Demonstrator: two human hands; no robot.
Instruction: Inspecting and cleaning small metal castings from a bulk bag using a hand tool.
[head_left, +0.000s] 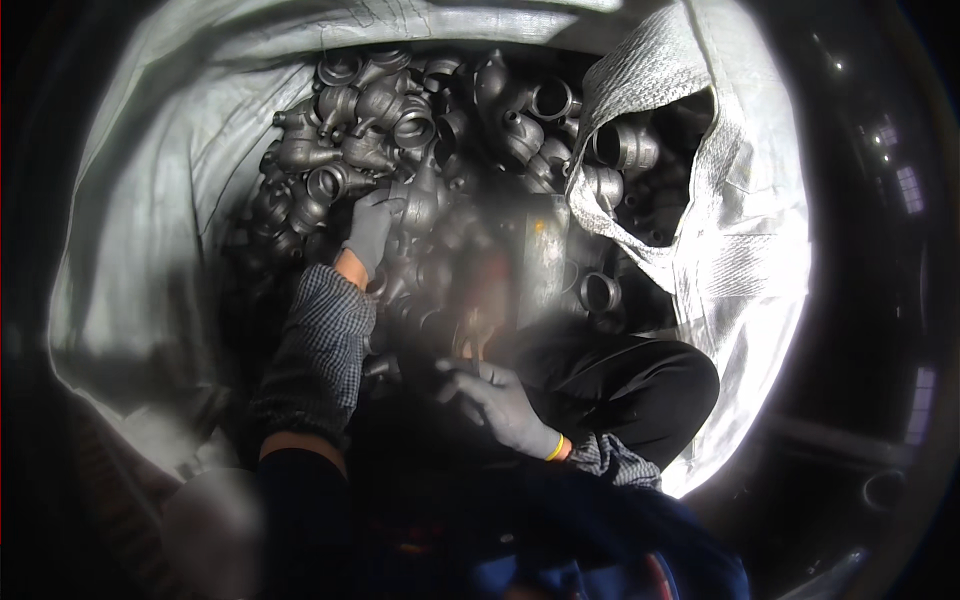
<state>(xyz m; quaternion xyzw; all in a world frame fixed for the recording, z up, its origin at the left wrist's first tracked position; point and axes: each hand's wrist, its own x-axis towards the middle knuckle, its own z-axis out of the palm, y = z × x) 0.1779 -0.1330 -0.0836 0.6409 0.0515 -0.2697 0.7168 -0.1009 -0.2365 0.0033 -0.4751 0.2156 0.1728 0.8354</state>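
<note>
My left hand (372,230), in a grey glove, reaches into a heap of dark grey metal pipe fittings (365,105). Its bent fingers close against one fitting (424,200) near the middle of the heap. Closer to my body, my right hand (508,408) wears a grey glove with a yellow band at the wrist. Its fingers are partly curled around a thin upright piece (475,345) whose kind is unclear. A blurred haze over the middle of the view hides what lies just beyond this hand.
A large white woven bag (140,250) surrounds the heap, with a wide strap loop (645,80) hanging over its right side. A pale, scuffed upright block (543,255) stands among the fittings. My bent knee (660,385) in black trousers rests inside, at right.
</note>
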